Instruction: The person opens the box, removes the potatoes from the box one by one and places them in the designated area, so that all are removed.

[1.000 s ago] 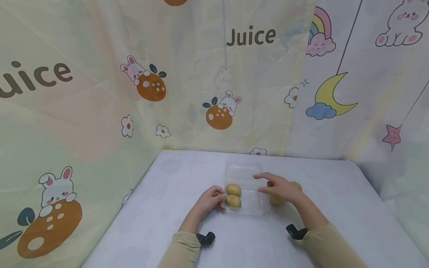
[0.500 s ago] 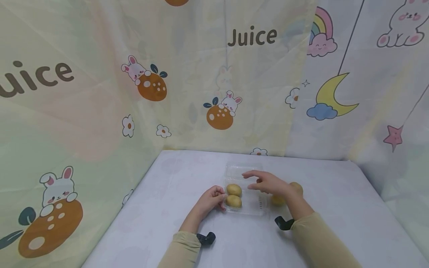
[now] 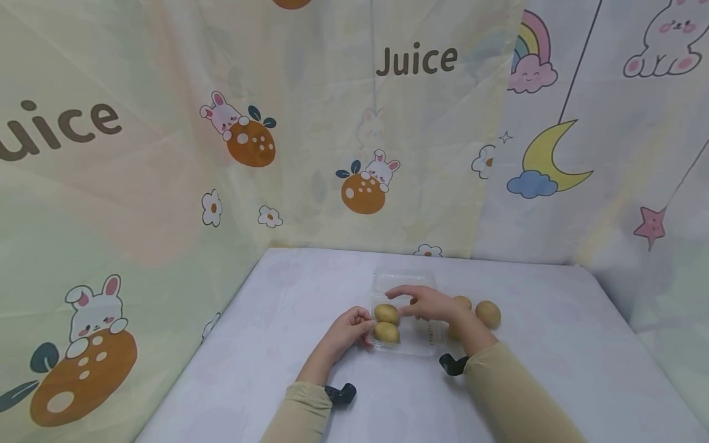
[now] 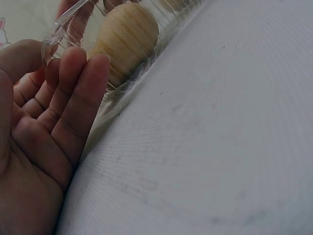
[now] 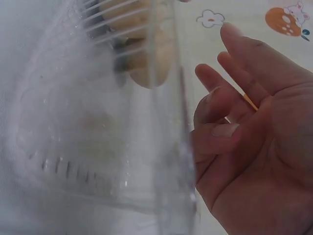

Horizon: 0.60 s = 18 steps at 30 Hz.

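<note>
A clear plastic clamshell box (image 3: 414, 346) lies on the table with its lid (image 3: 407, 280) folded back. Two potatoes sit along the left side of its tray, a rear potato (image 3: 386, 313) and a front potato (image 3: 386, 333). My left hand (image 3: 350, 332) pinches the box's left edge between thumb and fingers; the left wrist view shows the clear rim there, close to a potato (image 4: 129, 39). Over the box, my right hand (image 3: 429, 304) reaches to the rear potato with thumb and forefinger spread. Whether it touches that potato is unclear. In the right wrist view, its palm (image 5: 264, 161) holds nothing.
Several loose potatoes lie right of the box: one potato (image 3: 488, 314) stands apart, others are partly hidden behind the right forearm. The white-covered table (image 3: 310, 277) meets printed cloth walls (image 3: 310, 123) at the back and sides. Each wrist wears a black camera mount (image 3: 340, 394).
My right hand has moved left, from the box's right edge across to the rear potato, uncovering more of the loose potatoes. The left hand and the box have stayed in place.
</note>
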{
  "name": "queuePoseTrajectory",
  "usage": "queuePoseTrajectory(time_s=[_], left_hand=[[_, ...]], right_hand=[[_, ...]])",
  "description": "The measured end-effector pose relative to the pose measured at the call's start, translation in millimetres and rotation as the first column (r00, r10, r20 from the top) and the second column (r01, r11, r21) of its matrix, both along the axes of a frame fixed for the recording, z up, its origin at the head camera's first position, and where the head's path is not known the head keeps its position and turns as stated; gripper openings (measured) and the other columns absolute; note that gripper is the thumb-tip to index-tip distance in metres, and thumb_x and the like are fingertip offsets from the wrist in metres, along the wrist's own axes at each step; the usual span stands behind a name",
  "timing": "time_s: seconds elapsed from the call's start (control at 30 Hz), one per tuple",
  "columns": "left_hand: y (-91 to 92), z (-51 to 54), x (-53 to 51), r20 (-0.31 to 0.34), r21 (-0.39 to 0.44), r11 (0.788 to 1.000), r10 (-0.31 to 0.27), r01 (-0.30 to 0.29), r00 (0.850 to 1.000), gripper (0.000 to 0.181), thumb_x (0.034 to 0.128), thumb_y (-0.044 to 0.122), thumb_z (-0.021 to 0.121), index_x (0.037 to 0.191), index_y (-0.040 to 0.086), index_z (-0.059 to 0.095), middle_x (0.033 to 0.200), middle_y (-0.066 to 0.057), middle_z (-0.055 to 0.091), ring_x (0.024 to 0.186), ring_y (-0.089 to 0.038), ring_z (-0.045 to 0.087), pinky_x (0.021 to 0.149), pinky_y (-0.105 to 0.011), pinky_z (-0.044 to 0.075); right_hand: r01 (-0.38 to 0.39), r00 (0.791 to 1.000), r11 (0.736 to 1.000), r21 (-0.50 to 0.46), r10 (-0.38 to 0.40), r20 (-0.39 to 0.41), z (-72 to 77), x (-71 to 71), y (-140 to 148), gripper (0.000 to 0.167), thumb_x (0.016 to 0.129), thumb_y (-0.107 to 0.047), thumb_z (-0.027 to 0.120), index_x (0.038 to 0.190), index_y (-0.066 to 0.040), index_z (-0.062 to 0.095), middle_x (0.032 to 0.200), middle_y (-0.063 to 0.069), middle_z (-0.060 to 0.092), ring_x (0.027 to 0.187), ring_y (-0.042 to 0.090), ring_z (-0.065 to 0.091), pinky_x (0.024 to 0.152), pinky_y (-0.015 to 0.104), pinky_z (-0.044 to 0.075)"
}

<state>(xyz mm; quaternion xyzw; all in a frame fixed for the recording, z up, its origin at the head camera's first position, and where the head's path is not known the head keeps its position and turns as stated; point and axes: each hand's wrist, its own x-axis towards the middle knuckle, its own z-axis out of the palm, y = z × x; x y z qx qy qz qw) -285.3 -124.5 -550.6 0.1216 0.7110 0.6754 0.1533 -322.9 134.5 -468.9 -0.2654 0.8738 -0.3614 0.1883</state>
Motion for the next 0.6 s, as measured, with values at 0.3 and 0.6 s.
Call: queuePoseTrajectory(time_s=[0.3,0.6], left_hand=[[1.5,-1.6,-0.7,0.001,-0.019,1.000,0.008,-0.008,1.000,0.021,0.0950,0.023,0.066,0.106,0.009,0.055,0.073,-0.002,0.063,0.065,-0.017,0.068,0.067,-0.035,0.059],[0.6,-3.8,-2.1,0.001,-0.023,1.000,0.021,-0.021,1.000,0.025,0.0931,0.028,0.069,0.105,0.010,0.056,0.074,-0.002,0.063,0.065,-0.018,0.068,0.067,-0.036,0.060]], right_hand=[[-0.017,0.999,0.999,0.041,0.015,0.052,-12.5,-5.3,-9,0.053,0.092,-0.037,0.069,0.142,-0.031,0.051,0.131,-0.004,0.056,0.068,0.020,0.054,0.058,0.030,0.046],[-0.010,0.997,0.999,0.044,0.006,0.083,-21.1,-5.2,-12,0.047,0.096,-0.021,0.062,0.140,-0.034,0.053,0.130,-0.004,0.055,0.069,0.020,0.053,0.060,0.031,0.047]])
